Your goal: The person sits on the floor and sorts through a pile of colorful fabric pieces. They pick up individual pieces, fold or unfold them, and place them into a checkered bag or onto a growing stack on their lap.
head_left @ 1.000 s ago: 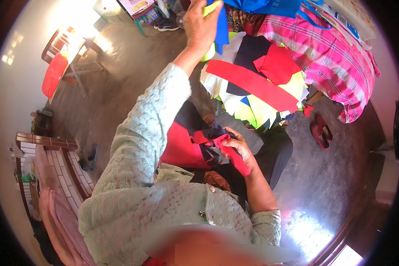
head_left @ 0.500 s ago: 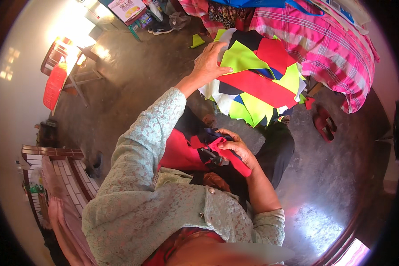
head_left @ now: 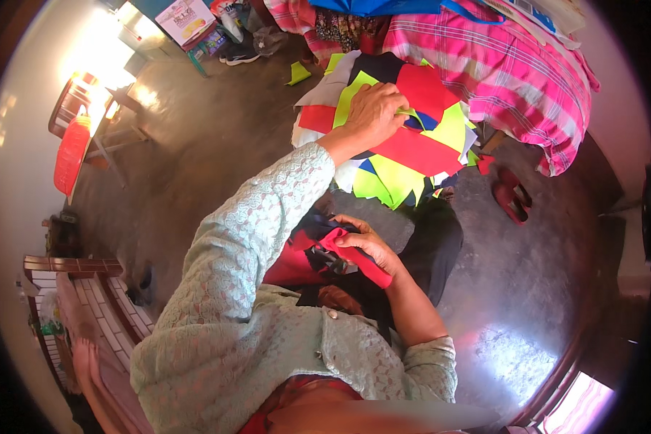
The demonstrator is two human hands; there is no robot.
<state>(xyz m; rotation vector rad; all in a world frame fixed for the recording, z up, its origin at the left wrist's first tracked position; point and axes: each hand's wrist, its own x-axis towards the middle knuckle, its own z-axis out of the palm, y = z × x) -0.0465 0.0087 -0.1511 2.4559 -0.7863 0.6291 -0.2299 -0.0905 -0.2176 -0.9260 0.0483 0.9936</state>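
My left hand (head_left: 375,114) reaches over a heap of cut fabric pieces in red, neon yellow-green, black, blue and white. Its fingers are closed on the edge of a yellow-green fabric piece (head_left: 356,90) on top. A long red fabric piece (head_left: 419,150) lies just in front of that hand. Lower down, above my lap, my right hand (head_left: 365,242) grips a red fabric strip (head_left: 369,266), whose end hangs toward the wrist. Dark material and something black and grey show beside these fingers; I cannot make out what they are. More red cloth (head_left: 293,264) rests on my lap.
Pink checked cloth (head_left: 477,69) drapes over something behind the heap. On the floor are dark red sandals (head_left: 512,195), a yellow-green scrap (head_left: 298,73) and a dark shoe (head_left: 239,54). A red chair (head_left: 72,155) stands at left; another person's bare limbs (head_left: 87,369) show at lower left.
My left hand has moved right across the heap, from the yellow-green piece's left side, and its fingers have closed on the fabric. My right hand keeps its hold. The whole view has shifted slightly.
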